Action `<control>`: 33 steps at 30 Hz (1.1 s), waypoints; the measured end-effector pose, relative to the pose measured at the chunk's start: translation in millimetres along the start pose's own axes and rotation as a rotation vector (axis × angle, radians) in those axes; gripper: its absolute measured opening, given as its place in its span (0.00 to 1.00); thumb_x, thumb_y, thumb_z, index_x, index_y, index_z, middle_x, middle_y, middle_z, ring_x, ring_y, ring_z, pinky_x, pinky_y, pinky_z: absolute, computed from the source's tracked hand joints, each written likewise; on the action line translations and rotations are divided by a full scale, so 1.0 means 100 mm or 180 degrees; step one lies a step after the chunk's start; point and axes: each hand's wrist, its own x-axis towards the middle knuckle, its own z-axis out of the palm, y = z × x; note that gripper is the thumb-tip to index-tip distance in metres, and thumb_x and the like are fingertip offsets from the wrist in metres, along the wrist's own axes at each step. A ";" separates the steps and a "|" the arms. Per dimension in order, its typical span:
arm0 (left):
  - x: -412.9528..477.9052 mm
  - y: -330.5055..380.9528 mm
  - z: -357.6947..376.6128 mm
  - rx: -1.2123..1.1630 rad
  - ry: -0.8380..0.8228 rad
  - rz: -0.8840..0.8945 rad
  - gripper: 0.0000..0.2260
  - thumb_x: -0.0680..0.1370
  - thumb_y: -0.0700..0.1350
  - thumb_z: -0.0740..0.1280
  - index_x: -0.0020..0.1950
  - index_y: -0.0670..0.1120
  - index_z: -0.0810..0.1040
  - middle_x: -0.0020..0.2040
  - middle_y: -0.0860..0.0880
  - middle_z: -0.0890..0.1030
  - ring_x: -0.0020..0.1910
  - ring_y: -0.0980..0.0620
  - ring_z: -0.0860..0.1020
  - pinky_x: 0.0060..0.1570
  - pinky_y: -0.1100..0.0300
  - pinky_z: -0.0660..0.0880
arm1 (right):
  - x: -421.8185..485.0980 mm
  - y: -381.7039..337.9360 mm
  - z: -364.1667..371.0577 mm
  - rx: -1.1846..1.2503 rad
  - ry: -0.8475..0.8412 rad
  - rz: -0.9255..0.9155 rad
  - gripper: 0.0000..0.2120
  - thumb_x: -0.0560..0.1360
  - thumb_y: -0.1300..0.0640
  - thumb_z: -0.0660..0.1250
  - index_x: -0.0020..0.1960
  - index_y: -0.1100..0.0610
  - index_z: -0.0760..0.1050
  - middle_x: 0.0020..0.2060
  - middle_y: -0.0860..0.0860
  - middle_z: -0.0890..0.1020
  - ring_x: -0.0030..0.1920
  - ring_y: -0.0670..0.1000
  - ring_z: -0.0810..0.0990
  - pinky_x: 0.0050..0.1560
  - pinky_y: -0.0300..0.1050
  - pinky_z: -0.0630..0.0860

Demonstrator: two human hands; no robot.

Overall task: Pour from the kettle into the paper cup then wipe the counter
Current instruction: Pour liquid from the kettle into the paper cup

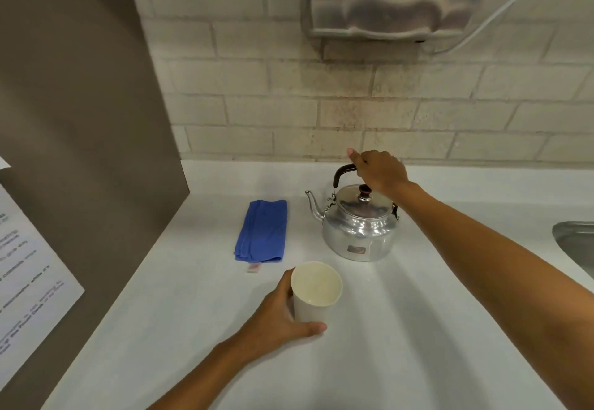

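Note:
A shiny metal kettle (360, 229) stands upright on the white counter (418, 329), spout pointing left, lid on. My right hand (379, 171) is closed around its black handle at the top, thumb sticking up. In front of the kettle stands a white paper cup (313, 294), upright, with a little liquid at its bottom. My left hand (283, 319) wraps the cup from the left, thumb across its base. A folded blue cloth (262, 231) lies flat to the left of the kettle, touched by neither hand.
A brown partition wall (80, 152) with a printed paper sheet (29, 281) borders the counter on the left. A brick wall runs behind, with a metal wall unit (385, 1) above the kettle. A steel sink rim (575, 242) shows at the right edge.

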 end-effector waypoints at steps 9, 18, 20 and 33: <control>0.03 -0.04 0.02 -0.0011 0.0036 -0.0002 0.31 0.64 0.48 0.77 0.60 0.60 0.63 0.58 0.64 0.72 0.56 0.71 0.71 0.50 0.77 0.70 | 0.06 -0.06 0.04 -0.0145 0.0238 0.0338 0.27 0.78 0.45 0.56 0.24 0.58 0.63 0.22 0.52 0.69 0.30 0.56 0.73 0.33 0.44 0.67; 0.09 -0.11 0.06 -0.0010 0.0100 -0.0023 0.31 0.61 0.51 0.75 0.59 0.60 0.64 0.57 0.61 0.73 0.55 0.70 0.71 0.49 0.77 0.71 | -0.11 0.02 -0.23 -0.0112 0.0397 0.0092 0.24 0.72 0.49 0.62 0.21 0.55 0.61 0.18 0.49 0.64 0.22 0.50 0.64 0.26 0.41 0.60; 0.09 -0.12 0.07 -0.0012 0.0119 -0.0013 0.31 0.60 0.53 0.75 0.58 0.61 0.64 0.57 0.61 0.73 0.56 0.69 0.72 0.49 0.77 0.71 | -0.15 0.03 -0.34 -0.0146 0.0434 -0.0018 0.23 0.72 0.49 0.63 0.21 0.55 0.62 0.17 0.48 0.63 0.21 0.49 0.63 0.27 0.41 0.59; 0.11 -0.12 0.08 -0.0041 0.0141 0.0084 0.32 0.59 0.53 0.75 0.58 0.60 0.65 0.58 0.61 0.72 0.57 0.69 0.71 0.49 0.80 0.69 | -0.62 -0.14 -0.79 -0.0719 0.0439 -0.1237 0.22 0.66 0.53 0.61 0.19 0.54 0.55 0.16 0.47 0.57 0.20 0.47 0.55 0.27 0.40 0.58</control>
